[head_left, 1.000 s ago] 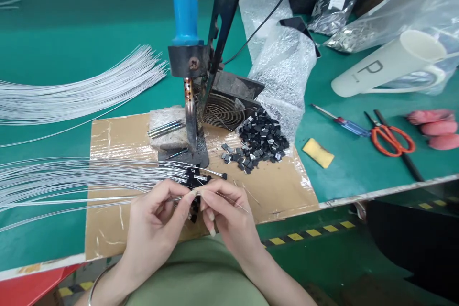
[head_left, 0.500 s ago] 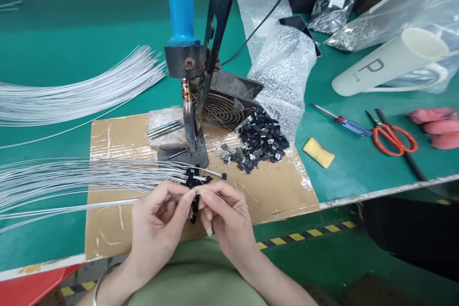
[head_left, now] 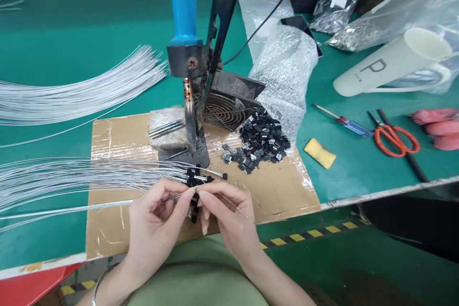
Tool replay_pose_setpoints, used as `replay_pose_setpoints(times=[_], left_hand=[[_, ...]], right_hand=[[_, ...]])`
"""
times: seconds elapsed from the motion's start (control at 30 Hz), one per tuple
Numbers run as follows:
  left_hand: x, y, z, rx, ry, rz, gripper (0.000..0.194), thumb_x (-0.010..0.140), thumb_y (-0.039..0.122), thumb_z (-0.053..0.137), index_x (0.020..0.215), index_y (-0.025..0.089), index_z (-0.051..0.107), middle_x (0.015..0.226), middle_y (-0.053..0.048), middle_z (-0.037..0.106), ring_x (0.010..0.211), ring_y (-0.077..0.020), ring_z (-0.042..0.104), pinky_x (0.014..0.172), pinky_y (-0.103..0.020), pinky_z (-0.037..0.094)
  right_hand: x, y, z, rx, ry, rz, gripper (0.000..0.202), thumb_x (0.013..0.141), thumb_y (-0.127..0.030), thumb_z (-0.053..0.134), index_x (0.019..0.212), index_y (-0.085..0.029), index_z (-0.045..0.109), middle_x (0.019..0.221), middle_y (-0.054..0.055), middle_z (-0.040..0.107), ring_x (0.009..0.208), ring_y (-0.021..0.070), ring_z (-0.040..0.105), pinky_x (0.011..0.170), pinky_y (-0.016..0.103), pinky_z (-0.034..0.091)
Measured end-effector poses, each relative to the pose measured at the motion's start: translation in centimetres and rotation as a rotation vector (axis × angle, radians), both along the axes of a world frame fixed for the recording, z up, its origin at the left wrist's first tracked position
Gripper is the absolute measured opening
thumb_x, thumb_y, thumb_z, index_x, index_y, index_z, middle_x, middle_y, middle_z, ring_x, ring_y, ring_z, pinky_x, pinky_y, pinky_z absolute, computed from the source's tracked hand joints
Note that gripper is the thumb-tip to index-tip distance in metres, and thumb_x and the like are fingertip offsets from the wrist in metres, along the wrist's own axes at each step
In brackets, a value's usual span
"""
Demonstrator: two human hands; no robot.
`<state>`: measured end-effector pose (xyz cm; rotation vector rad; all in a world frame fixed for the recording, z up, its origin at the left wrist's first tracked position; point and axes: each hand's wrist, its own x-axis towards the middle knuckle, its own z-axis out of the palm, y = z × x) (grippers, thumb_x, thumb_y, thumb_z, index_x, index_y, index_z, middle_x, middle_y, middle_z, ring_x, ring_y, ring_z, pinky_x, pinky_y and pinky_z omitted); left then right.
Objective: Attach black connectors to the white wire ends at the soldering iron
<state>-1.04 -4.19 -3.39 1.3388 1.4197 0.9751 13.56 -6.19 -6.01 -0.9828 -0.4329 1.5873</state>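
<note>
My left hand [head_left: 158,222] is pinched shut on white wires [head_left: 109,204] that come in from the left. Fingertip to fingertip beside it, my right hand [head_left: 231,215] pinches a thin strand of wire [head_left: 234,204], which trails back over the fingers. The exact point where the fingertips meet is too small to make out. Just beyond the hands lies a bundle of white wires [head_left: 143,172] with black connectors [head_left: 195,175] at their ends. Above them a blue-handled soldering iron [head_left: 184,19] is clamped tip-down in a black stand [head_left: 222,5].
Loose black connectors [head_left: 263,136] are heaped on the cardboard [head_left: 287,186], beside a small fan [head_left: 229,110]. More white wires [head_left: 82,95] lie at left. To the right are a screwdriver [head_left: 353,125], orange-handled scissors [head_left: 394,138], a yellow sponge [head_left: 320,153] and a white mug [head_left: 390,64].
Both hands stay pinched together at nearly the same spot. My right fingers have shifted slightly, and the thin strand now trails farther across the right hand. The view has moved a little.
</note>
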Motion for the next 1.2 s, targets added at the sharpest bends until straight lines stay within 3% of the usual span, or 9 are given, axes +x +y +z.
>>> replay_pose_setpoints(times=[0.67, 1.03, 1.2], left_hand=[[-0.4, -0.4, 0.0, 0.051, 0.074, -0.055, 0.010, 0.096, 0.021, 0.074, 0.087, 0.022, 0.075, 0.074, 0.001, 0.070, 0.063, -0.0107, 0.058, 0.054, -0.020, 0.042], [-1.0, -0.2, 0.4, 0.046, 0.131, -0.158, 0.010, 0.097, 0.021, 0.073, 0.088, 0.023, 0.077, 0.071, 0.002, 0.068, 0.059, -0.0112, 0.054, 0.056, -0.024, 0.043], [-0.9, -0.1, 0.4, 0.032, 0.132, -0.146, 0.011, 0.097, 0.022, 0.073, 0.087, 0.022, 0.076, 0.067, 0.003, 0.065, 0.055, -0.0103, 0.048, 0.053, -0.023, 0.039]], right_hand=[[0.2, 0.1, 0.8, 0.018, -0.102, -0.047, 0.005, 0.085, -0.027, 0.086, 0.082, -0.024, 0.088, 0.071, 0.001, 0.075, 0.042, 0.0097, 0.063, 0.039, 0.020, 0.057], [2.1, 0.7, 0.9, -0.084, -0.024, 0.152, 0.014, 0.080, -0.031, 0.091, 0.077, -0.020, 0.085, 0.061, -0.001, 0.069, 0.042, 0.0099, 0.059, 0.039, 0.020, 0.055], [2.4, 0.7, 0.8, -0.089, -0.033, 0.163, 0.013, 0.081, -0.031, 0.091, 0.078, -0.021, 0.085, 0.062, -0.002, 0.070, 0.042, 0.0092, 0.059, 0.042, 0.020, 0.056]])
